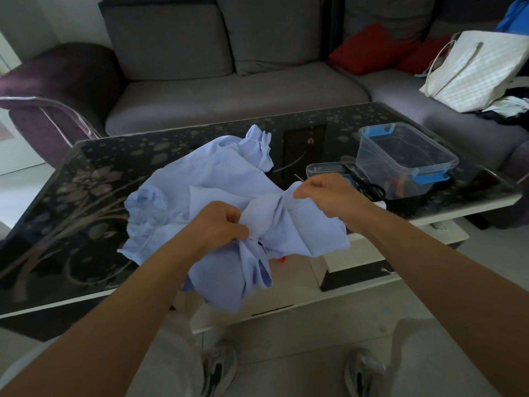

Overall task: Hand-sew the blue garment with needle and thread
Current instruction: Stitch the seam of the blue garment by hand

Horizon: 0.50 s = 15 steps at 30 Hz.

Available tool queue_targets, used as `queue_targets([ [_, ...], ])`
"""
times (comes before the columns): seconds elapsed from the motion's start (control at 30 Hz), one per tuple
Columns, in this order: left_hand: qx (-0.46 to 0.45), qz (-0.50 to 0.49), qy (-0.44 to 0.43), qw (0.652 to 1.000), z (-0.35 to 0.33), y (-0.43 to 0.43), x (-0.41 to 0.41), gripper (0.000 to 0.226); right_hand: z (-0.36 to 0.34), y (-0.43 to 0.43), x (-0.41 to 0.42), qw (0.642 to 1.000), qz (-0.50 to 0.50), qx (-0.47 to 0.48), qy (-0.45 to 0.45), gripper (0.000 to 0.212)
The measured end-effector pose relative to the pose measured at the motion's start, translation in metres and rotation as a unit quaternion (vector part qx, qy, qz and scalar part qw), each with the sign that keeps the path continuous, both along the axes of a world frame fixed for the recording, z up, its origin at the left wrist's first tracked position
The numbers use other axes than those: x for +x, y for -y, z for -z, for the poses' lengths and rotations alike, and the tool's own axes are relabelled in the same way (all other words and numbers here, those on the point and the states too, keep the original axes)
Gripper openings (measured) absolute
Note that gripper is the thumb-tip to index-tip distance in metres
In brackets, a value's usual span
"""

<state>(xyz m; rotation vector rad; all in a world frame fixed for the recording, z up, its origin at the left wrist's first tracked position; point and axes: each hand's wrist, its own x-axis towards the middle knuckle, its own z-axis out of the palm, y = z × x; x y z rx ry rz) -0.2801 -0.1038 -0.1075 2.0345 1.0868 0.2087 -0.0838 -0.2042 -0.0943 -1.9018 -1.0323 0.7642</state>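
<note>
The light blue garment (211,179) lies crumpled on the dark glass table (86,196), with part of it hanging over the front edge. My left hand (220,224) grips a bunched fold of the cloth near the table's front edge. My right hand (329,193) pinches another fold a little higher and to the right, lifting it. The cloth is stretched between both hands. I see no needle or thread.
A clear plastic box with blue clips (406,159) stands on the table's right side, its lid (329,169) beside it. Something small and orange (282,259) peeks out under the cloth. A grey sofa (229,90) runs behind, holding red cushions (369,50) and a white bag (475,70).
</note>
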Motion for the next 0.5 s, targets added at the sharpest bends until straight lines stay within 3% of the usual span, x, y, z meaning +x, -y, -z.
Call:
queue_targets([
  [0.1, -0.063, -0.024, 0.071, 0.995, -0.001, 0.000, 0.002, 0.023, 0.004, 0.007, 0.011, 0.999, 0.022, -0.036, 0.014, 0.016],
  [0.2, -0.104, -0.051, 0.144, 0.983, -0.004, 0.004, 0.009, 0.024, 0.006, 0.017, 0.008, 0.996, -0.064, -0.054, 0.042, 0.006],
  [0.33, -0.117, -0.067, 0.187, 0.973, -0.006, 0.008, 0.017, 0.006, 0.000, 0.029, -0.006, 0.988, -0.151, 0.034, 0.007, 0.015],
  [0.5, -0.124, -0.061, 0.191, 0.972, -0.004, 0.013, 0.016, 0.008, 0.007, 0.013, -0.025, 0.987, -0.130, 0.092, -0.008, 0.026],
])
